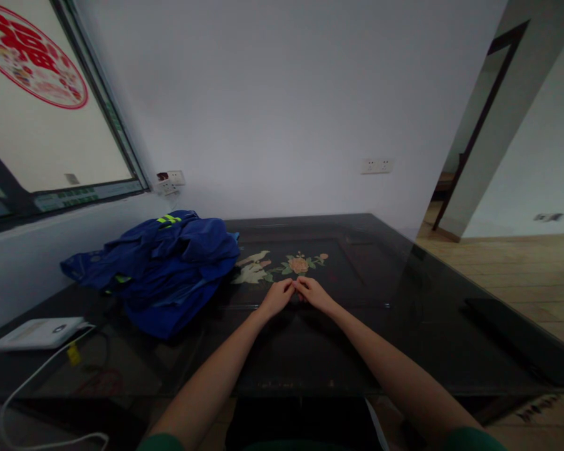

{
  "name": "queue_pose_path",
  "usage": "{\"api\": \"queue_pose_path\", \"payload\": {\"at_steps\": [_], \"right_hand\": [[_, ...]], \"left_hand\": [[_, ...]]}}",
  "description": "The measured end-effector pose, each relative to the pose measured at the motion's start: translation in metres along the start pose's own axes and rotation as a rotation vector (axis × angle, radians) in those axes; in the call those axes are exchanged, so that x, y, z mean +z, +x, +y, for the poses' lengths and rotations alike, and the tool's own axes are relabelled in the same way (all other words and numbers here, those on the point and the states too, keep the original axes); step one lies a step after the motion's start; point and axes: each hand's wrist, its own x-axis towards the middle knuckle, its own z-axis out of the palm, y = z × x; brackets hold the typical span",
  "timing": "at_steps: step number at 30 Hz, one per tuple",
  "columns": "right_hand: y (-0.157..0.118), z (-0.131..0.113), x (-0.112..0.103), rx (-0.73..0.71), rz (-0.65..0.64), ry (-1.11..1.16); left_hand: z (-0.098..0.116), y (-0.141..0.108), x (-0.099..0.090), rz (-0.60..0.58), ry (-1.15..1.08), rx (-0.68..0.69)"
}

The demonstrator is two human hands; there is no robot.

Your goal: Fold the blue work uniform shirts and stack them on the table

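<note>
My left hand [277, 297] and my right hand [314, 293] meet fingertip to fingertip over the dark glossy table [395, 351]. Both have curled, closed fingers pinched together. Whatever lies between the fingertips, if anything, is too small to make out. Just beyond them, the tabletop bears a flower decoration [298, 264] in orange and green, with a pale bird figure [252, 270] to its left. A rumpled heap of blue clothing [178, 269] with yellow-green strips lies on the table left of my hands, apart from them.
At the table's left edge lies a white power-bank-like device [37, 333] with a white cable [31, 379] hanging down. A flat black object [521, 338] lies near the right edge. Wall sockets [376, 166] sit above the back edge; a window [61, 125] is at left.
</note>
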Motion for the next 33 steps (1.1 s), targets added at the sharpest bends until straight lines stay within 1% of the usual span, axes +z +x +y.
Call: {"api": "queue_pose_path", "payload": {"at_steps": [10,19,27,33], "right_hand": [[0.001,0.006,0.002,0.023,-0.046,0.112],[0.003,0.010,0.005,0.011,-0.034,0.153],[0.002,0.004,0.004,0.046,-0.076,0.224],[0.000,0.000,0.005,0.082,-0.082,0.262]], "left_hand": [[-0.011,0.002,0.004,-0.048,-0.161,0.017],[-0.013,0.003,0.005,-0.082,-0.236,0.008],[-0.012,0.002,0.000,-0.129,-0.247,0.034],[-0.005,-0.002,-0.011,-0.183,-0.206,0.043]]}}
